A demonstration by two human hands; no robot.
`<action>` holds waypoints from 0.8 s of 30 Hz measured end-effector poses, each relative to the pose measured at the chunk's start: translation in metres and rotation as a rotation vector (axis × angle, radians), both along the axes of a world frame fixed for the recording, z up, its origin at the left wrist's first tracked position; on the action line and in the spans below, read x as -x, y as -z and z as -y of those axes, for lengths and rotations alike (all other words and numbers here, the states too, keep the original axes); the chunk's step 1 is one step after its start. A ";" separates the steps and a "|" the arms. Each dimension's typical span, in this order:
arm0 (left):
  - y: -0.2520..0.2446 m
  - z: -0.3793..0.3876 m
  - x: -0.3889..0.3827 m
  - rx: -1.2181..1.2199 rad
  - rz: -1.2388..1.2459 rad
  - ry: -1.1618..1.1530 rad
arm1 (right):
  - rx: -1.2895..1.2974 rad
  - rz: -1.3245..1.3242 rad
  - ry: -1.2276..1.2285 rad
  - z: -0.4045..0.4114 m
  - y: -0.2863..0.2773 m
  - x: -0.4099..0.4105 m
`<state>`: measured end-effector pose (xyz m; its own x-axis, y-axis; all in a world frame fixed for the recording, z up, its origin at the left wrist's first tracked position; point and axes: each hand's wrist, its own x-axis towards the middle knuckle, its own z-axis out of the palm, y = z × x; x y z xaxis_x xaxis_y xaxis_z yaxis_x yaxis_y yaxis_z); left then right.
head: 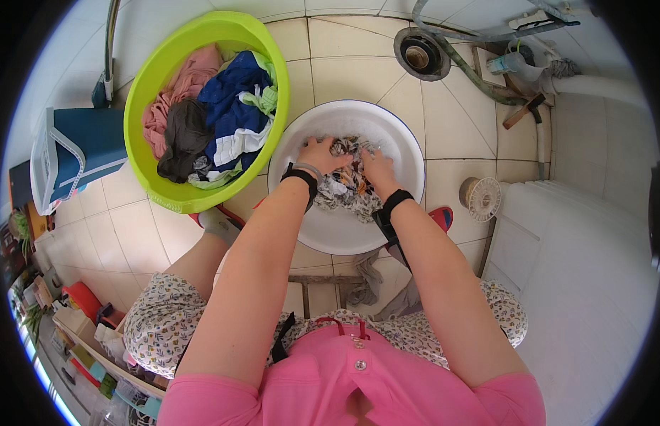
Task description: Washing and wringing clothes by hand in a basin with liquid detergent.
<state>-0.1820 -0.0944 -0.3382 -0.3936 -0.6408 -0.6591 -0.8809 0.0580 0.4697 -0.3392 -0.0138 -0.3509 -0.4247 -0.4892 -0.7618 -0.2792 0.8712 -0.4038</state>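
A white basin with a blue rim [356,242] stands on the floor before me, with a wet, bunched patterned cloth [348,194] and some suds inside. My left hand [320,155] grips the cloth's upper left part, thumb pointing towards the middle. Opposite it, my right hand [379,169] has hold of the right side, its fingertips partly hidden in the folds. Left of the basin, a lime-green tub [135,117] holds a pink garment [188,80], a dark grey garment [186,133], a blue garment [231,88] and white and pale green pieces.
A floor drain [417,56] and a grey hose [463,80] lie at the back right. Nearby are a wooden-handled brush [521,113] and a spool [481,198]. A white appliance-like box [569,277] borders the right. A blue bin [90,149] stands left; a grey rag [366,279] lies below the basin.
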 end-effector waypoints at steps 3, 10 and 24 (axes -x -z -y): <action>-0.011 -0.015 -0.007 -0.063 -0.076 -0.175 | 0.043 -0.091 -0.005 -0.009 -0.012 -0.007; -0.033 -0.048 -0.045 -0.343 -0.555 -0.709 | 0.649 -0.159 -0.179 -0.019 -0.044 -0.001; -0.014 -0.105 -0.008 0.267 0.073 -0.213 | 0.289 -0.254 -0.360 -0.057 -0.024 -0.018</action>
<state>-0.1737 0.0105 -0.3237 -0.1905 -0.8571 -0.4787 -0.9174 -0.0181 0.3975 -0.3213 0.0435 -0.3272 -0.3446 -0.8134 -0.4686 -0.6611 0.5647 -0.4941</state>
